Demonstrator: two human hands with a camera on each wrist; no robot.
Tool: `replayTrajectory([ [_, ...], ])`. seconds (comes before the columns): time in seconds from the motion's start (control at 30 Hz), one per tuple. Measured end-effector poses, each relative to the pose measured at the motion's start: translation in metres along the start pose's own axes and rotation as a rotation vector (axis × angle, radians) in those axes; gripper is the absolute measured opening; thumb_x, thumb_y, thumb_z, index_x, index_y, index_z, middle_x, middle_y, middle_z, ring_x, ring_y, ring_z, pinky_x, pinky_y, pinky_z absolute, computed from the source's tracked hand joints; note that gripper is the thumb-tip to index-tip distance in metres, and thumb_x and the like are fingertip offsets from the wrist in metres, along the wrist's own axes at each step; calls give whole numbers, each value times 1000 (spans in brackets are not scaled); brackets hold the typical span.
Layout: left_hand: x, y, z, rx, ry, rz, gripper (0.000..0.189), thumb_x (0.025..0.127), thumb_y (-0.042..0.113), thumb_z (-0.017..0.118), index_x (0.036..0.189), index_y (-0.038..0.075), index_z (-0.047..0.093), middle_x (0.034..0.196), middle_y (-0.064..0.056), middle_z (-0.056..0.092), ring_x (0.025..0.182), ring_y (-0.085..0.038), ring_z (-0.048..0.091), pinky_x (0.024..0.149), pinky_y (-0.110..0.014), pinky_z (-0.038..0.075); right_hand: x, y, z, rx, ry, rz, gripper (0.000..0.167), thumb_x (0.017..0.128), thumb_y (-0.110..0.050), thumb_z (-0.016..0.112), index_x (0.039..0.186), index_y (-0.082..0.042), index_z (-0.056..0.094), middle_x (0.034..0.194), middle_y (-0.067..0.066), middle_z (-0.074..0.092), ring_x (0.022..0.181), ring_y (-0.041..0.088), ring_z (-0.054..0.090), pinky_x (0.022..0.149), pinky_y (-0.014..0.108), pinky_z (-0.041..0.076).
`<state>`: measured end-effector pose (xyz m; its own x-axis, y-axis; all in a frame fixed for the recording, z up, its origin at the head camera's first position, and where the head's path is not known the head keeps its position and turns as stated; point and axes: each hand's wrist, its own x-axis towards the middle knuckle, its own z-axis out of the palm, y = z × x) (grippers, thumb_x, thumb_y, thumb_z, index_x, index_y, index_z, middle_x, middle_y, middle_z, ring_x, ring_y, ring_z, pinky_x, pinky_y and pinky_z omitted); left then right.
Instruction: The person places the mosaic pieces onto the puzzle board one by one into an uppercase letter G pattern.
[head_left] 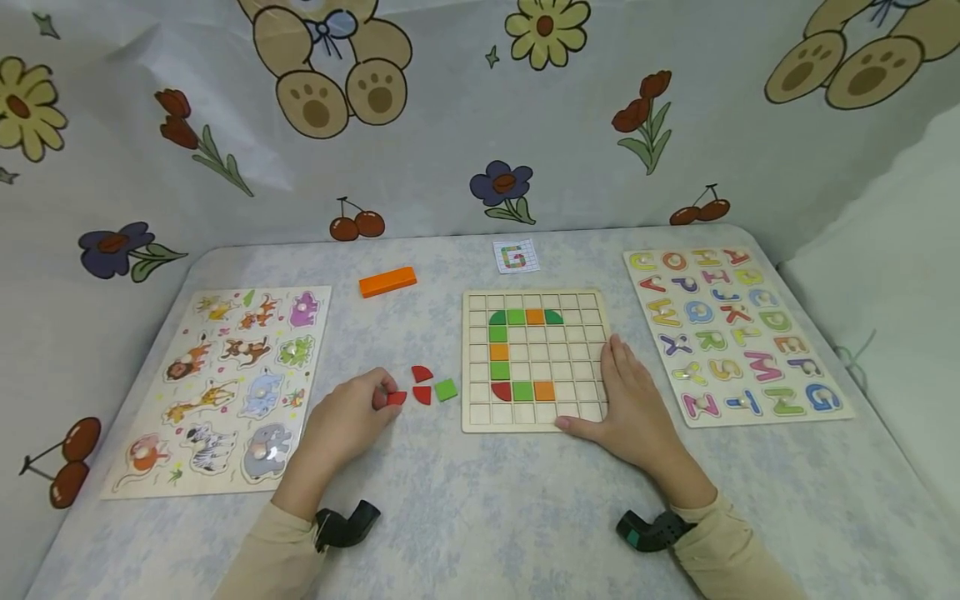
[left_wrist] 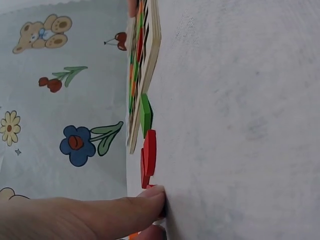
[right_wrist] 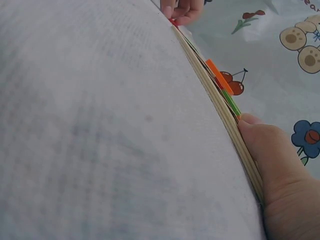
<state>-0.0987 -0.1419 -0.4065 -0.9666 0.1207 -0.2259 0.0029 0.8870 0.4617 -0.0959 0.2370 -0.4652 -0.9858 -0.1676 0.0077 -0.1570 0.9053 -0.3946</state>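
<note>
My left hand (head_left: 348, 421) pinches a red piece (head_left: 397, 398) at the table surface, its shape partly covered by the fingertips. Beside it lie a red quarter-circle piece (head_left: 422, 373), another red quarter-circle piece (head_left: 423, 395) and a green square piece (head_left: 446, 389). To their right is a wooden grid board (head_left: 577, 392), with green, orange and red pieces set in a C-like outline. My right hand (head_left: 637, 412) rests at the board's lower right corner, fingers straight along the right side and thumb on the front edge. The thumb also shows in the right wrist view.
A small pattern card (head_left: 528, 260) lies behind the board. An orange bar (head_left: 387, 282) is at the back left. An animal puzzle board (head_left: 187, 333) lies on the left and an alphabet puzzle board (head_left: 705, 354) on the right. A printed cloth (head_left: 442, 108) hangs behind the table.
</note>
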Motion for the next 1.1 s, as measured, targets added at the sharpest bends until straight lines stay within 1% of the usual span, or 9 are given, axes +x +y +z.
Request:
replayTrajectory([
  [0.2, 1, 1, 2, 9, 19, 18, 17, 90, 24, 73, 98, 16, 59, 87, -1, 58, 74, -18, 52, 62, -30, 40, 0, 1, 0, -1, 0, -3, 139, 66, -82, 68, 157, 2, 5, 166, 19, 0, 154, 39, 8, 121, 57, 16],
  [0.37, 0, 3, 4, 1, 48, 29, 17, 89, 22, 73, 97, 17, 58, 82, 1, 58, 68, -17, 52, 57, -30, 38, 0, 0, 0, -4, -3, 0, 139, 66, -82, 68, 157, 2, 5, 167, 18, 0, 154, 38, 8, 121, 57, 16],
  [0.5, 0, 3, 6, 23, 68, 53, 18, 90, 21, 72, 102, 19, 60, 82, 2, 61, 66, -17, 52, 56, -29, 38, 0, 0, -1, 0, -7, 1, 140, 65, -82, 69, 157, 2, 6, 166, 19, 1, 154, 38, 8, 121, 57, 16],
  [0.67, 0, 2, 9, 56, 80, 100, 24, 89, 19, 73, 111, 22, 65, 85, 1, 65, 65, -16, 53, 54, -29, 40, 0, -1, -1, 5, -6, -3, 140, 65, -81, 70, 157, 2, 6, 166, 19, 1, 154, 39, 8, 121, 58, 16],
  [0.77, -1, 1, 10, 59, 83, 119, 23, 89, 20, 74, 111, 23, 67, 83, 2, 65, 64, -15, 52, 53, -28, 39, -1, -2, -2, 8, -7, -4, 140, 64, -81, 71, 157, 3, 6, 166, 20, 1, 154, 39, 7, 120, 58, 16],
  [0.9, -2, 1, 10, 47, 96, 123, 25, 87, 24, 77, 111, 23, 71, 82, 5, 66, 65, -12, 53, 56, -28, 41, -1, -1, -3, 11, -13, -3, 143, 63, -83, 71, 157, 2, 6, 166, 20, 1, 154, 39, 7, 121, 58, 15],
  [1.1, -3, 1, 6, 22, 96, 92, 34, 80, 25, 83, 113, 21, 76, 84, 8, 70, 75, -11, 61, 65, -29, 46, 0, -1, -2, 7, -21, -1, 144, 62, -85, 69, 157, 3, 5, 166, 19, 0, 154, 39, 6, 121, 58, 15],
])
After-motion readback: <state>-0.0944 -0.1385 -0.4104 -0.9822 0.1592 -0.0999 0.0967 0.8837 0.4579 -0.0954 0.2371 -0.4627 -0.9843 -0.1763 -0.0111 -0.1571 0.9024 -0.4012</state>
